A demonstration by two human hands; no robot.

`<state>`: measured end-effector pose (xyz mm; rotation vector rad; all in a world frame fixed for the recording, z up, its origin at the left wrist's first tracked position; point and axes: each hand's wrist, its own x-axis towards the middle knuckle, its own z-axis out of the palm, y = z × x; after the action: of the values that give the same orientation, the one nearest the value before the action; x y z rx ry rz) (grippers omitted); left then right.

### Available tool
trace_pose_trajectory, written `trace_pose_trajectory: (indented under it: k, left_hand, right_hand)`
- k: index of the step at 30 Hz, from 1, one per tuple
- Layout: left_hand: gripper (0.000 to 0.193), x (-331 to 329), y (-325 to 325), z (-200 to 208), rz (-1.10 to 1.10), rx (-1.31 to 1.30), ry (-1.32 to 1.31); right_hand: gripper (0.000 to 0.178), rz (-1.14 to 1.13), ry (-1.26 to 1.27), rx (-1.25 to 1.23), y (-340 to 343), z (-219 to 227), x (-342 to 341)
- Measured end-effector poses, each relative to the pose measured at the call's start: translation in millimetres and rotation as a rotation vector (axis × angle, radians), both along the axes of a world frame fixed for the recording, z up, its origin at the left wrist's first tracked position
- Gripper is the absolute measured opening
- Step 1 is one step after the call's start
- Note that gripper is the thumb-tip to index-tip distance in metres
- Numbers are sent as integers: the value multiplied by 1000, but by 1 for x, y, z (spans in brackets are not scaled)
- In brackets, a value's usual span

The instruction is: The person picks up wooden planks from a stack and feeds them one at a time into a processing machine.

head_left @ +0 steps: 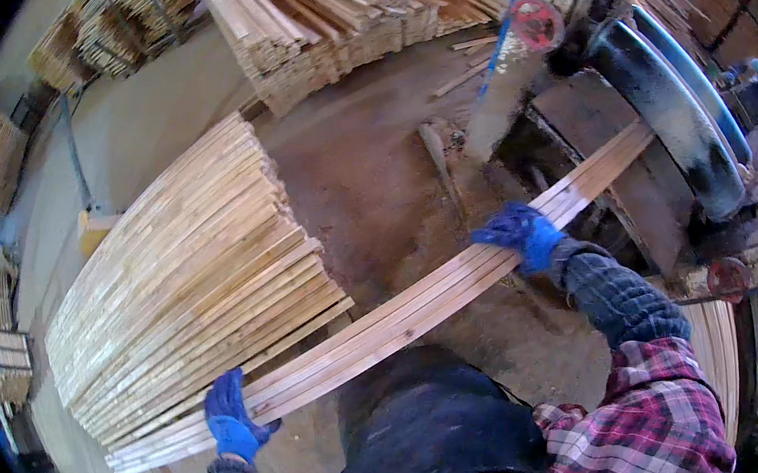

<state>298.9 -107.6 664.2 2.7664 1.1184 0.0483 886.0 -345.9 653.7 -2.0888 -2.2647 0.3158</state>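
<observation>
Nearest the camera, both hands wore blue gloves and were set well apart along a bundle of long thin slats (408, 314). The left hand (231, 419) was wrapped around the bundle near its lower-left end; the right hand (524, 235) gripped it farther up, fingers curled over the top edge. The slats ran slantwise from the lower left up to the saw machine (658, 104), where their far ends lay on its bench (618, 195). Long, thin and loose, they looked light but springy and likely to sag or fan apart, so a wide two-handed hold that squeezed them together suited them best. Just past the left hand lay a broad stack (184, 281) of like slats on the sawdust floor (370, 171). Farther off stood more lumber piles (322, 24).
</observation>
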Motion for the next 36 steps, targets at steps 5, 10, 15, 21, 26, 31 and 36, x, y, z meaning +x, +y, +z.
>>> trace_pose_trajectory:
  k: [5,10,15,21,26,31,36]
  left_hand:
    - [92,1,13,-30,-102,44,44]
    - [96,68,-20,-17,-27,-112,123]
    - [106,126,-63,-26,-97,-297,77]
    - [105,80,-41,-21,-139,-120,-117]
    - [105,-70,17,-8,0,17,259]
    - [97,-93,20,-27,71,37,245]
    - [92,-2,-22,-25,86,-59,195]
  right_hand:
    - [69,-270,-275,149,-23,-35,28]
    - [85,-3,39,185,26,-16,-67]
    - [96,391,231,31,84,-10,-180]
    - [93,282,224,15,70,-23,-127]
    - [95,67,176,-75,41,-22,-57]
    - [99,85,-80,82,35,-21,-38]
    - [84,285,293,-5,83,-5,-120]
